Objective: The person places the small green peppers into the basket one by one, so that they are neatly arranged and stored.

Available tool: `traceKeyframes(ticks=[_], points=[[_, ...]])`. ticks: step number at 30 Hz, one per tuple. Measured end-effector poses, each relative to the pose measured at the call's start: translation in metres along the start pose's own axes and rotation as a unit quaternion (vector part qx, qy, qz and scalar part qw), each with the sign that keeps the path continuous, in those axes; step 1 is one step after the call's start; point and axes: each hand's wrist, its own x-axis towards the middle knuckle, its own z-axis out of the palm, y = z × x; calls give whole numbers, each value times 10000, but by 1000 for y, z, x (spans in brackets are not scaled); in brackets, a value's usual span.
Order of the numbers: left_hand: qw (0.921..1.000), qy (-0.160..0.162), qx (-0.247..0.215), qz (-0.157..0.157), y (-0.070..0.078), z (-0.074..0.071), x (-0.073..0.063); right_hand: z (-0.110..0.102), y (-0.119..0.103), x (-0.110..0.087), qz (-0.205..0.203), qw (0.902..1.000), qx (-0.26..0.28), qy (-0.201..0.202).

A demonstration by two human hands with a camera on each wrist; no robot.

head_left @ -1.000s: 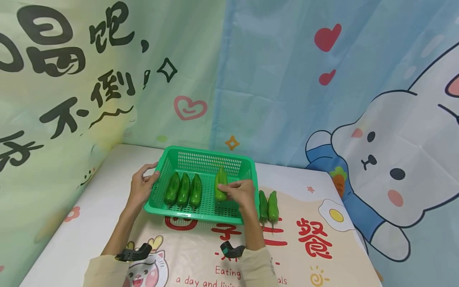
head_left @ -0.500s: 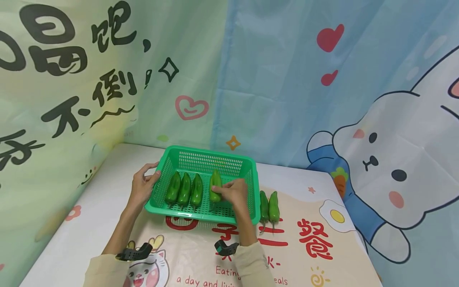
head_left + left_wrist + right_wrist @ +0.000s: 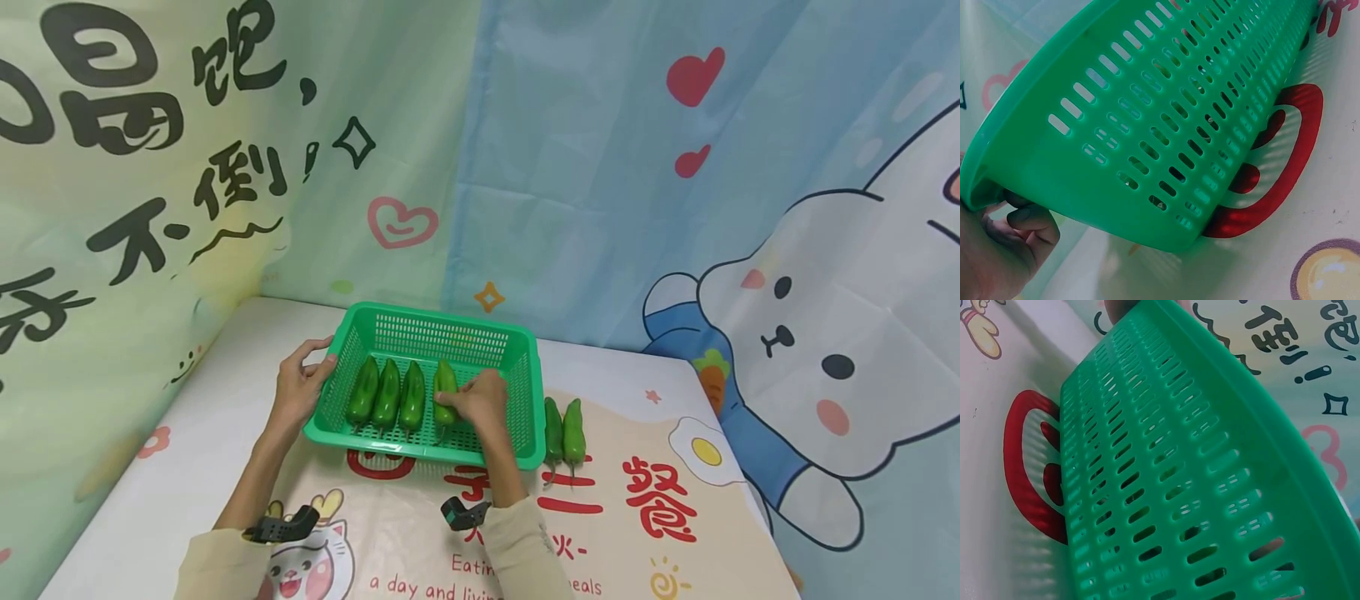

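Note:
A green plastic basket with slotted walls stands on the table in the head view. My left hand grips its left rim; the left wrist view shows curled fingers under the lip. Inside, three green peppers lie side by side on the left. To their right, my right hand pinches another green pepper, low against the basket floor. In the right wrist view the basket wall hides most of that hand's work.
Outside the basket's right wall, two green peppers lie together on the table. The printed tablecloth spreads in front and to the right. A printed curtain hangs behind the table.
My right hand has moved left and slightly down with its pepper, bringing it closer to the three peppers in the basket. The left hand stays on the rim.

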Motion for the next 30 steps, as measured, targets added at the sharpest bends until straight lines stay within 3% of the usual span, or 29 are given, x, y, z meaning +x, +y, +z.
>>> traceKeyframes(ticks=[6, 15, 22, 30], points=[[10000, -17, -33, -14, 0, -1, -1, 22, 21, 23, -81, 9995, -307, 86], [10000, 17, -2, -10, 0, -1, -1, 32, 20, 32, 55, 9985, -545, 89], [10000, 16, -13, 52, 1, -2, -1, 18, -11, 7, -109, 9946, -965, 377], [10000, -9, -8, -1, 0, -2, -1, 24, -26, 7, -134, 9917, -1258, 249]])
